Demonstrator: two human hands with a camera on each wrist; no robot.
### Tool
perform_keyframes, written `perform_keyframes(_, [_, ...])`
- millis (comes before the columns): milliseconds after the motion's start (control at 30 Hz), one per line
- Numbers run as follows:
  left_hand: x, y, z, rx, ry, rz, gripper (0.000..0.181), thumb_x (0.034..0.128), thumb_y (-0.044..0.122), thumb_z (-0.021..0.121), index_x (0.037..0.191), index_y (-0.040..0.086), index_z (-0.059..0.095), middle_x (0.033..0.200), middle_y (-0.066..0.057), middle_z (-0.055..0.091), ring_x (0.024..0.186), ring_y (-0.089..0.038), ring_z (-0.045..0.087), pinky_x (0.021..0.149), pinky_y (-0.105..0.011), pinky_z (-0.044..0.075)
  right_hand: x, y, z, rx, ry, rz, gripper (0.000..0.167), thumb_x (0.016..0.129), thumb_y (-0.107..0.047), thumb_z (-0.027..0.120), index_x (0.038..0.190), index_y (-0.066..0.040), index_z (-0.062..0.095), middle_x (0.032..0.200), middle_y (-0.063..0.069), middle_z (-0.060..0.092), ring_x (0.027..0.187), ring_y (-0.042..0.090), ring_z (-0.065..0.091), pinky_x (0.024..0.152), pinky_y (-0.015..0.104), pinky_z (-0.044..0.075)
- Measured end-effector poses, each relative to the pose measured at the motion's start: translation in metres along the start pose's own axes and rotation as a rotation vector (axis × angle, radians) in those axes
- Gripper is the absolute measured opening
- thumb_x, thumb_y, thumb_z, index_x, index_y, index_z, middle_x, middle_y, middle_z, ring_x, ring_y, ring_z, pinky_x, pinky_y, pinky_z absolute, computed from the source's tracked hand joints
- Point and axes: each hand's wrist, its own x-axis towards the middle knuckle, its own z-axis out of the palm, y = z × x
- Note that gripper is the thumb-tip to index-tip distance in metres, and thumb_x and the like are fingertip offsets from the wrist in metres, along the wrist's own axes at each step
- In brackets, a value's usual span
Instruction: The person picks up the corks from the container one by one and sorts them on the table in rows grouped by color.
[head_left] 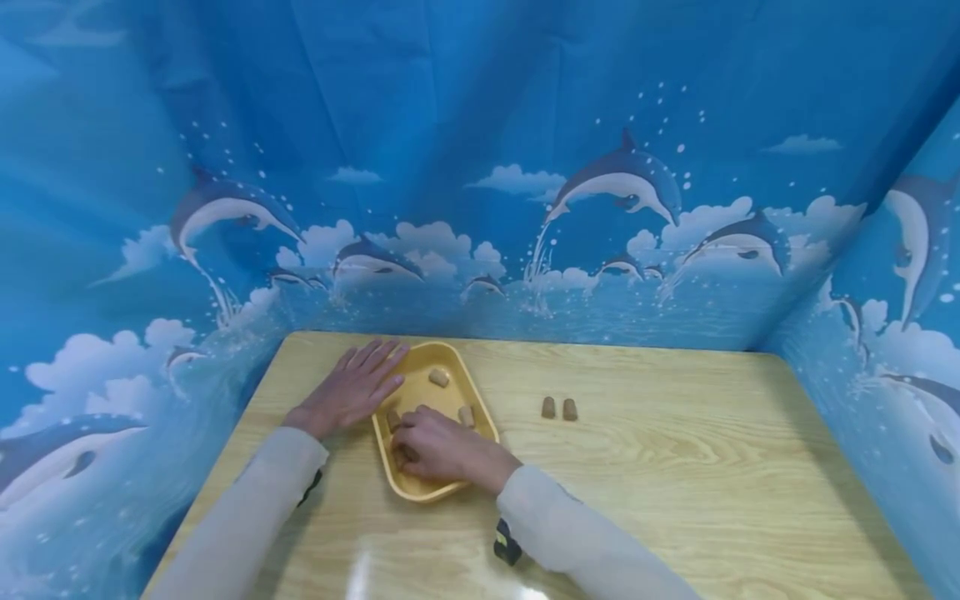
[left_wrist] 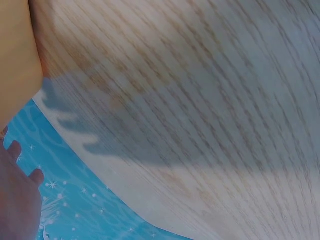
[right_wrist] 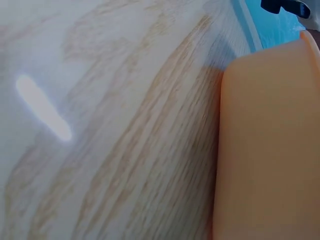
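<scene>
1. Tray: yellow tray (head_left: 450, 398), smooth and matt, with rounded corners and a raised rim. It stands on the table left of centre, its long sides slanting in the head view. The right wrist view shows its outer wall as a plain, peach-toned surface, apparently without texture.
2. Pieces inside: small brown blocks, stubby and cork-like in colour. One far piece (head_left: 438, 378) lies near the far end; one right piece (head_left: 467, 416) is by the right wall; one left piece (head_left: 393, 419) is by the left wall, just beside the right hand.
3. Pieces outside: two upright-looking brown pieces (head_left: 559, 408) on the table right of the tray, side by side with a narrow gap; tops rounded in outline.
4. Left hand (head_left: 352, 389): fingers extended, laid over the tray's far left rim; released, grasping nothing visible.
5. Right hand (head_left: 442, 448): inside the tray's near half, fingers bent downward. Fingertips largely hidden; cannot tell whether it grasps a piece.
6. Table (head_left: 675, 433): pale wood-grain top, streaked, glossy enough to return bright glare near the front edge; rounded far corners.
7. Sleeves (head_left: 577, 525): light grey cloth, at both wrists.
8. Backdrop (head_left: 480, 100): creased blue sheet, printed with dolphins, clouds and water.
</scene>
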Motion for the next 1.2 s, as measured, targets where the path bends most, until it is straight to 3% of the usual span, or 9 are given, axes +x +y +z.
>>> perform_keyframes(233, [0.000,0.000,0.000,-0.009,0.007,0.006,0.069,0.1181,0.056,0.026,0.177,0.022,0.015,0.185,-0.009,0.014,0.171,-0.040,0.010,0.137,-0.068,0.007,-0.010,0.006,-0.004,0.142,0.002,0.053,0.028,0.095,-0.031,0.083,0.121,-0.021,0.081,0.112,-0.006,0.074,0.104,0.009,0.065,0.101,0.023,0.052])
perform_keyframes(533, [0.000,0.002,-0.003,-0.019,0.002,0.004,0.069,0.1180,0.055,0.027,0.177,0.022,0.015,0.185,-0.009,0.013,0.171,-0.040,0.011,0.137,-0.067,0.008,-0.025,0.015,-0.016,0.310,0.009,0.142,0.033,0.096,-0.029,0.084,0.127,-0.019,0.079,0.119,-0.006,0.077,0.115,0.012,0.066,0.108,0.028,0.053])
perform_keyframes(1200, [0.001,0.001,-0.001,-0.030,-0.014,-0.005,0.071,0.1170,0.061,0.022,0.178,0.025,0.012,0.185,-0.008,0.012,0.171,-0.039,0.009,0.137,-0.066,0.007,-0.060,0.042,-0.038,0.374,0.103,0.233,0.035,0.097,-0.031,0.084,0.128,-0.016,0.077,0.123,-0.003,0.077,0.115,0.016,0.069,0.102,0.031,0.060])
